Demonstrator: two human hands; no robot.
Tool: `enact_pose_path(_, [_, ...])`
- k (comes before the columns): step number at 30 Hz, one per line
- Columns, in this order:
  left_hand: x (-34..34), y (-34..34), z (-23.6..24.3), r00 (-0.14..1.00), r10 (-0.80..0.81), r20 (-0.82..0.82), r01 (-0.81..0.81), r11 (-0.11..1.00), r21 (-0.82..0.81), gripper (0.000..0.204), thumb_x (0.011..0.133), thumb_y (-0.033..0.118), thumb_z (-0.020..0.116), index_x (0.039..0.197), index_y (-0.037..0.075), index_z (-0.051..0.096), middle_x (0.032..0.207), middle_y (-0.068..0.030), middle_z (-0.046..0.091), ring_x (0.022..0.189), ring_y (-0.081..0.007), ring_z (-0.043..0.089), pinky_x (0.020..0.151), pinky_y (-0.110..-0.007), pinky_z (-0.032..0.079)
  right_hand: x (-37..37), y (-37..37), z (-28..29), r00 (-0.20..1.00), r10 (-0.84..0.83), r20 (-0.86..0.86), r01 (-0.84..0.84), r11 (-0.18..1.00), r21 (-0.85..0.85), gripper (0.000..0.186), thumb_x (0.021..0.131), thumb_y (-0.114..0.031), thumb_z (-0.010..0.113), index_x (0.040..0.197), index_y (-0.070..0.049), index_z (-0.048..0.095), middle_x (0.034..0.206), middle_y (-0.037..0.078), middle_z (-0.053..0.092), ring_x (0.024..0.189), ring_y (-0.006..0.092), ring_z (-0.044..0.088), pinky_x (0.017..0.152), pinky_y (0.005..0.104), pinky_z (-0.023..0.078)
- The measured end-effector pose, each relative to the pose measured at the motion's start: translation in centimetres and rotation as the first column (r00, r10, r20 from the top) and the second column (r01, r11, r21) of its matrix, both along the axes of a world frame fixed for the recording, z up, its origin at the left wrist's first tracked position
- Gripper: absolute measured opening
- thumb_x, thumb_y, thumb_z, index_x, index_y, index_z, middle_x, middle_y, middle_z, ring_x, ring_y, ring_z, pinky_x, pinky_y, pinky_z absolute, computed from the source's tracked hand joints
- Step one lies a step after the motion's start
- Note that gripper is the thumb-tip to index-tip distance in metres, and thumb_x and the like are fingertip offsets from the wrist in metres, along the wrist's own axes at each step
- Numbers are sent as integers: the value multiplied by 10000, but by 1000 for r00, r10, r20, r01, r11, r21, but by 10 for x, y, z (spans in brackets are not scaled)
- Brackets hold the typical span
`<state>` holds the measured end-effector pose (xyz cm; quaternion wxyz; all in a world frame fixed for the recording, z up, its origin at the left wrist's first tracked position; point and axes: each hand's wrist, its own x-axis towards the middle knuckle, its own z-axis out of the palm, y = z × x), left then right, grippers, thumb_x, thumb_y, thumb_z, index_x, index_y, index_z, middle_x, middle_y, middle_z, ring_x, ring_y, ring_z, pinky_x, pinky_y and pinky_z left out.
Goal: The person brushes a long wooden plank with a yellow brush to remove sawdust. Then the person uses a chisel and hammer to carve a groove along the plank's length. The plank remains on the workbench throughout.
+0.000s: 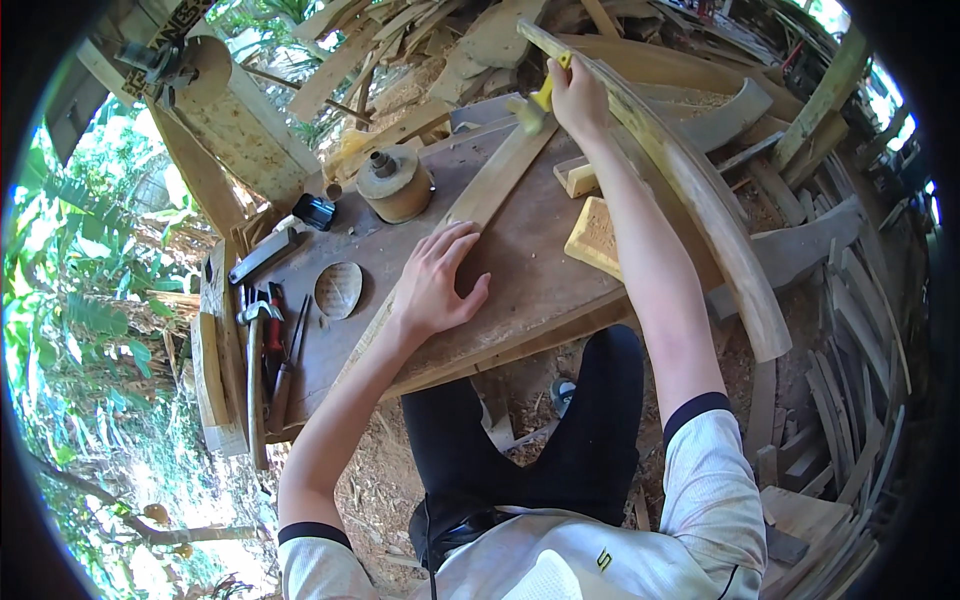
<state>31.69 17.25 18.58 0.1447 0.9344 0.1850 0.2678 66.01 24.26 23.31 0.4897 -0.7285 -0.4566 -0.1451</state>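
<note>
My right hand (577, 98) grips a yellow-handled tool (547, 92) at the far end of a long wooden plank (500, 175); the tool's pale head is blurred over the board. Fingers spread, my left hand (440, 280) rests on the same plank nearer me, holding nothing. The plank lies diagonally across a brown workbench (510, 310). A carved wooden block (592, 236) sits beside my right forearm, with smaller offcuts (575, 178) above it. A long curved timber (730, 240) runs along the right. A round flat disc (338, 288) lies left of my left hand.
A squat wooden cylinder (395, 195) and black object (313, 212) sit on the bench. A hammer (258, 360), red-handled tool (274, 320) and other hand tools lie at its left end. Piled boards (840, 400) border the right; stacked wood (450, 60) is behind, foliage (90, 300) left.
</note>
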Motion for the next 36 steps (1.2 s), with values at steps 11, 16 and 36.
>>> enact_pose_path(11, [-27, -49, 25, 966, 257, -20, -248, 949, 193, 511, 874, 223, 744, 1313, -6, 618, 1413, -205, 599, 1333, -377, 552, 1131, -465, 434, 1, -2, 0, 999, -39, 9, 36, 974, 225, 312, 1042, -363, 541, 1056, -63, 627, 904, 215, 716, 878, 458, 694, 764, 569, 532])
enact_pose_path(16, [-118, -156, 33, 908, 417, 25, -256, 602, -756, 380, 976, 288, 666, 1180, -31, 684, 1037, -169, 733, 1019, -293, 702, 946, -422, 527, 13, -4, -8, 990, -117, 79, 100, 976, 192, 326, 1033, -393, 542, 1028, -78, 623, 861, 200, 725, 855, 459, 694, 758, 565, 535])
enact_pose_path(36, [-263, -198, -55, -423, 895, 143, -60, 130, -990, 377, 1088, 467, 476, 905, 144, 545, 611, 45, 397, 517, -90, 337, 529, -284, 326, 17, 9, -15, 999, 52, -6, -50, 986, 158, 330, 1037, -410, 563, 1051, -88, 637, 930, 184, 730, 867, 454, 688, 710, 547, 520])
